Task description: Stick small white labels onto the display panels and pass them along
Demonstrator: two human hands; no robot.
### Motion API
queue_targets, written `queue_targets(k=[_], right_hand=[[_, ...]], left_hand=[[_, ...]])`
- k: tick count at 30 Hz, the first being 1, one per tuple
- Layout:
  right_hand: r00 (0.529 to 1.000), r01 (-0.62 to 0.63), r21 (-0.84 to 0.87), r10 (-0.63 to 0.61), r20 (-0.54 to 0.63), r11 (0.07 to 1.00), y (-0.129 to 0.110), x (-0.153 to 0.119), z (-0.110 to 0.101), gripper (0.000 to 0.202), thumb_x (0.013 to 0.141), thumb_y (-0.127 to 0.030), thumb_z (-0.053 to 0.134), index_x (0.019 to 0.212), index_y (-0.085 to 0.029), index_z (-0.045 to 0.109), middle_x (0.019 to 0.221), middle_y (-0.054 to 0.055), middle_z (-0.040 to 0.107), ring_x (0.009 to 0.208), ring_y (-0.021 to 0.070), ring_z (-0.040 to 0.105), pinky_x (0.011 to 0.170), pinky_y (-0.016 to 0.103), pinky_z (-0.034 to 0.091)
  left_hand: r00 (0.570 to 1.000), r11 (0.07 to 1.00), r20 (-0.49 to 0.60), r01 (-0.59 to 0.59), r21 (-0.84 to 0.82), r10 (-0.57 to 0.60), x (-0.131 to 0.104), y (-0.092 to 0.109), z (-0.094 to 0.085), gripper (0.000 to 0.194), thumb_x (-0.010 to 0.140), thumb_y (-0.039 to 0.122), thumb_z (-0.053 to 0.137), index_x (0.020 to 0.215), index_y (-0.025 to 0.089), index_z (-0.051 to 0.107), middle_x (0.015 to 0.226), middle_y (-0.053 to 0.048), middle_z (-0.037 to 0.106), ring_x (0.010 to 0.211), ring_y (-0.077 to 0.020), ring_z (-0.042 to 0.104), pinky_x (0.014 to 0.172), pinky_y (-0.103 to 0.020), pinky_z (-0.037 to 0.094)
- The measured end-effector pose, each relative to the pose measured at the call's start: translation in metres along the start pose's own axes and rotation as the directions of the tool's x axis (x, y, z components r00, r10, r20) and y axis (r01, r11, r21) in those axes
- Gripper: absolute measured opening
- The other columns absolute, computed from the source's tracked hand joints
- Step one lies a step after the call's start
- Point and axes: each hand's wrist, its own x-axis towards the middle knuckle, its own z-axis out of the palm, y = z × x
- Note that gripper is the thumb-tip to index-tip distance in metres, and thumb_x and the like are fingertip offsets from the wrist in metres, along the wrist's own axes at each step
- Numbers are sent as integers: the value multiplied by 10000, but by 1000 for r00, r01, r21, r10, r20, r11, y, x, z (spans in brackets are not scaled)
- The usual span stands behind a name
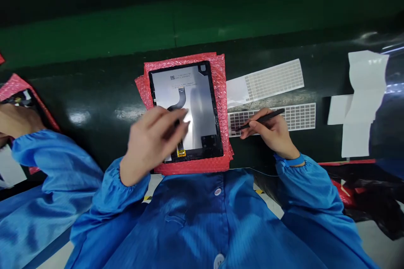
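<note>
Silver panel (202, 103), black-framed, glossy; right hand (274, 133) pinching black tool (269, 116); left hand (147, 143) blurred, grip unclear.

Left of centre, the left hand (150, 136) is blurring and hiding part of the panel (202, 105), whose print (183, 77) is looking illegibly small; the frame's left edge is cropping a co-worker's hand (20, 118)

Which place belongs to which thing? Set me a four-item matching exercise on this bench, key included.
1. Black tool
2. Bubble wrap
3. Wristband
4. Left hand

A. Under the panel
B. Round the right wrist
C. Over the panel
D. In the right hand

Pairs: 1-D, 2-A, 3-B, 4-C
</note>
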Motion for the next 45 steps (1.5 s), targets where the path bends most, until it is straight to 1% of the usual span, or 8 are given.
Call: queue_targets(k=[3, 6, 11, 16, 24, 31, 36, 45], right_hand=[[990, 137, 32, -136, -27, 990, -19, 15, 4, 244, 867, -380, 844, 896, -233, 651, 846, 11, 795, 652, 225, 799, 624, 391, 707], [972, 236, 4, -236, -17, 972, -37, 37, 16, 199, 889, -353, 823, 919, -240, 661, 870, 11, 788, 712, 224, 808, 680, 394, 713], [980, 198, -95, -197, 19, 976, -51, 71, 40, 273, 865, -462, 834, 916, -269, 648, 756, -4, 762, 714, 227, 803, 654, 371, 704], [988, 148, -79, -145, 49, 986, -51, 88, 45, 311, 833, -478, 859, 902, -260, 648, 695, 1, 744, 710, 244, 801, 544, 347, 678], [995, 71, -42, -68, 68, 997, -53, 94, 42, 354, 783, -480, 898, 875, -245, 649, 647, -8, 721, 659, 243, 793, 536, 345, 682], [998, 38, -43, -35, 61, 998, -51, 93, 41, 335, 801, -463, 888, 890, -240, 654, 697, 13, 746, 710, 259, 805, 572, 362, 695], [996, 39, -21, -37, 75, 999, -49, 94, 41, 319, 813, -449, 881, 898, -243, 653, 683, 0, 740, 670, 242, 794, 573, 357, 696], [989, 62, 47, -68, 130, 997, -51, 95, 40, 245, 853, -370, 868, 894, -246, 660, 674, -16, 744, 602, 197, 774, 571, 309, 693]], left_hand=[[982, 988, 108, -155, 11, 153, 9, 29, 14, 312, 1025, 328, 614, 1255, 125, 675, 1013, -95, 702, 849, -207, 693, 693, -337, 575], [972, 970, 154, -197, 143, 175, 15, 41, 31, 380, 1047, 381, 558, 1284, 98, 648, 1000, -103, 706, 793, -220, 696, 608, -340, 539], [973, 950, 156, -203, 235, 169, 17, 37, 42, 473, 1048, 443, 520, 1353, 92, 603, 959, -90, 693, 755, -215, 671, 551, -329, 468], [975, 958, 205, -132, 255, 80, 23, 32, 40, 632, 1005, 594, 517, 1418, 118, 567, 943, -99, 648, 828, -255, 635, 569, -347, 462], [970, 962, 224, -150, 228, 98, 27, 28, 40, 680, 1005, 618, 504, 1467, 121, 533, 994, -107, 610, 842, -260, 598, 599, -358, 471], [966, 963, 243, -144, 227, 87, 28, 28, 39, 676, 994, 606, 523, 1478, 134, 525, 1001, -108, 601, 860, -266, 586, 597, -355, 472], [963, 963, 256, -139, 232, 78, 30, 30, 38, 670, 981, 599, 546, 1473, 144, 539, 995, -98, 596, 856, -264, 593, 586, -362, 468], [939, 960, 343, -117, 255, 23, 34, 34, 33, 688, 999, 593, 506, 1530, 156, 492, 1045, -100, 609, 911, -262, 611, 620, -358, 478]])
